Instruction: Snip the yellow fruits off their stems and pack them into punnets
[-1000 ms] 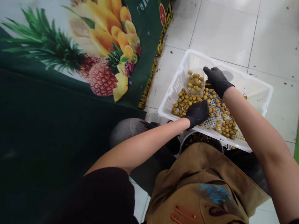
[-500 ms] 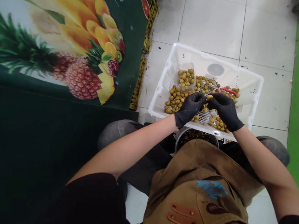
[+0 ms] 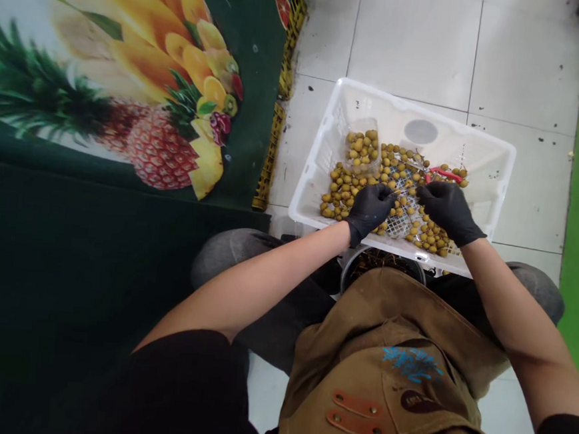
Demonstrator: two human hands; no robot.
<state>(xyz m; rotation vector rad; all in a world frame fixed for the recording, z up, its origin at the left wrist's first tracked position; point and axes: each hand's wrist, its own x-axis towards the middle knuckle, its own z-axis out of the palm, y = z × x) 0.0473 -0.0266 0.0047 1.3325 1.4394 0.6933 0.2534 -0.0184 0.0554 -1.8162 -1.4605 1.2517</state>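
Two gloved hands, round fruits, latticed crate

the fruit is carried by a white plastic crate, whose latticed base is left showing near the middle. the base is strewn with loose round yellow-brown fruit, thickest to the left, and a red-handled tool is laid among those at the far right. the far left corner is taken up by a clear tub, partly filled with the same fruit.
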